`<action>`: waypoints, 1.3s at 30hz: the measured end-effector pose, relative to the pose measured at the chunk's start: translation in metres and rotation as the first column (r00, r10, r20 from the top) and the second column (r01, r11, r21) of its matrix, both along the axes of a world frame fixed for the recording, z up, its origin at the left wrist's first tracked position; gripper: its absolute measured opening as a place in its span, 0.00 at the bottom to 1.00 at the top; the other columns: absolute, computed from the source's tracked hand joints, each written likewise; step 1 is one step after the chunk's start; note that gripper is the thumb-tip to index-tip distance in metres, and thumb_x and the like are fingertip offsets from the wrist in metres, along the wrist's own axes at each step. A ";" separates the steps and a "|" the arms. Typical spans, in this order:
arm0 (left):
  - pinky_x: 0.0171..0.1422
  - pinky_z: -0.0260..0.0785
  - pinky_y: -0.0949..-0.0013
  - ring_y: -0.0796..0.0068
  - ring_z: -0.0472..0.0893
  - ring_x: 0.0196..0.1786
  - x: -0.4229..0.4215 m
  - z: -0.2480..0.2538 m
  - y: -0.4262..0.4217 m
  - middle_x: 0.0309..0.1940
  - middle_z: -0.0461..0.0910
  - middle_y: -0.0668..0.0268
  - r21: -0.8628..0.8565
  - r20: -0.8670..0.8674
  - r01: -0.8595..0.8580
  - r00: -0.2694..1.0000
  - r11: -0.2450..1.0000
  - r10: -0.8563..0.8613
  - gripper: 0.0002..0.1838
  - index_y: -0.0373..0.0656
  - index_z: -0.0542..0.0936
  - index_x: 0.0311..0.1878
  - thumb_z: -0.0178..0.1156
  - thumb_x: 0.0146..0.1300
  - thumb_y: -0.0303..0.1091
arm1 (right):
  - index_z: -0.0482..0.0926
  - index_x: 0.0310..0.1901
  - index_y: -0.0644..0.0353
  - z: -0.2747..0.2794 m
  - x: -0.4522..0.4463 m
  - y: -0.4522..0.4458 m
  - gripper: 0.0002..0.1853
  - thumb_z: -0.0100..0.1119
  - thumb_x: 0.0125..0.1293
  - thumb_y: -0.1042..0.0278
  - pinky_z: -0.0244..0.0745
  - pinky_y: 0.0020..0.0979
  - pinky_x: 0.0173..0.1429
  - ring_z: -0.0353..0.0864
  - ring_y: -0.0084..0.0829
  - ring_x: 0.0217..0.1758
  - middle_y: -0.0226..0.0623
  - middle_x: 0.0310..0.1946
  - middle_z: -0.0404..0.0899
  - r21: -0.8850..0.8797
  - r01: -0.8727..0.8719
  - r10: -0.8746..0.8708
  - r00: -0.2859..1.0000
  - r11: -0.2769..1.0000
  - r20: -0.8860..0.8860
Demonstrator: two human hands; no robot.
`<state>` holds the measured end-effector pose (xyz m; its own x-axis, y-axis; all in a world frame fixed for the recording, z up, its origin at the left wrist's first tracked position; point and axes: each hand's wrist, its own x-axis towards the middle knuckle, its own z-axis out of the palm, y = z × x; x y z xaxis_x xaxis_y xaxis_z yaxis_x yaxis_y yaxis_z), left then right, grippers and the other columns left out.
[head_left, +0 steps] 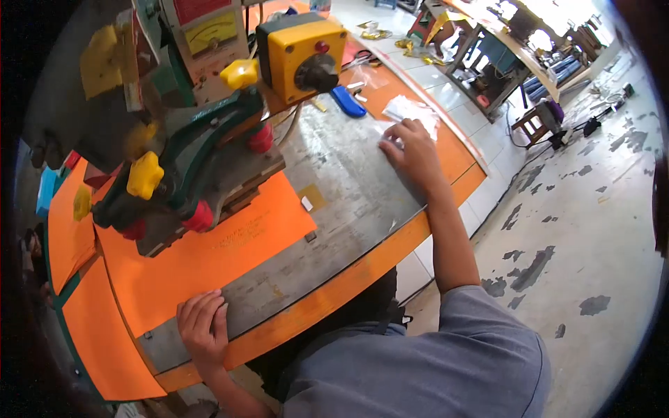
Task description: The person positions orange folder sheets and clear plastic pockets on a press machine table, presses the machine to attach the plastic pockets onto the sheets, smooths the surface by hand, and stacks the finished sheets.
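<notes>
Your orange sheet (157, 289) lies on the metal plate (348, 184), partly beneath the press (198, 150); your left hand (201, 324) has its fingers side by side at the sheet's near edge, your right hand (414, 153) bends its fingers beside white plastic (403, 106); whether either grips, I cannot tell

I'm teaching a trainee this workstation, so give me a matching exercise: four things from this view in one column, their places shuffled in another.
Things
1. Flat orange sheet
2. Blue oblong object
3. Left hand
4. Right hand

Places
A. Beside crumpled whitish plastic
B. Partly beneath the dark green metal frame
C. At the orange sheet's edge nearest the wearer
D. In the picture, just below and right of the yellow box with a black knob

Pairs: 1-B, 2-D, 3-C, 4-A
</notes>
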<state>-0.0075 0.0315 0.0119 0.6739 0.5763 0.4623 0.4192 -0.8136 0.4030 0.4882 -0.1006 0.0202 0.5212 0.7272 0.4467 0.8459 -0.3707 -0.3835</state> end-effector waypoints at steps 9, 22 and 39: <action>0.62 0.76 0.56 0.58 0.90 0.54 0.000 0.002 -0.003 0.47 0.93 0.61 -0.014 -0.006 -0.029 1.000 0.999 0.029 0.06 0.38 0.88 0.42 0.69 0.72 0.31 | 0.80 0.47 0.59 -0.012 0.020 0.002 0.10 0.68 0.65 0.79 0.80 0.44 0.56 0.86 0.45 0.47 0.40 0.42 0.85 0.200 -0.145 0.142 0.989 0.969 0.030; 0.63 0.75 0.55 0.58 0.89 0.55 -0.002 0.002 -0.004 0.47 0.93 0.61 -0.024 -0.016 -0.031 0.999 0.999 0.031 0.07 0.38 0.89 0.43 0.69 0.72 0.32 | 0.77 0.73 0.54 -0.005 0.012 0.001 0.29 0.67 0.72 0.79 0.79 0.32 0.50 0.85 0.27 0.44 0.32 0.42 0.86 0.354 -0.091 0.083 0.996 0.931 0.038; 0.65 0.75 0.53 0.57 0.89 0.55 -0.002 0.001 -0.005 0.48 0.93 0.61 -0.015 -0.016 -0.038 0.999 0.999 0.038 0.07 0.38 0.89 0.43 0.69 0.72 0.32 | 0.87 0.47 0.63 -0.003 0.012 0.001 0.05 0.71 0.74 0.73 0.83 0.40 0.47 0.88 0.42 0.42 0.42 0.39 0.86 0.335 -0.115 0.090 0.992 0.935 0.087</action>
<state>-0.0099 0.0269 0.0130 0.6588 0.6084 0.4425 0.4559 -0.7907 0.4085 0.5000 -0.1000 0.0174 0.4110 0.5740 0.7082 0.9012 -0.1387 -0.4105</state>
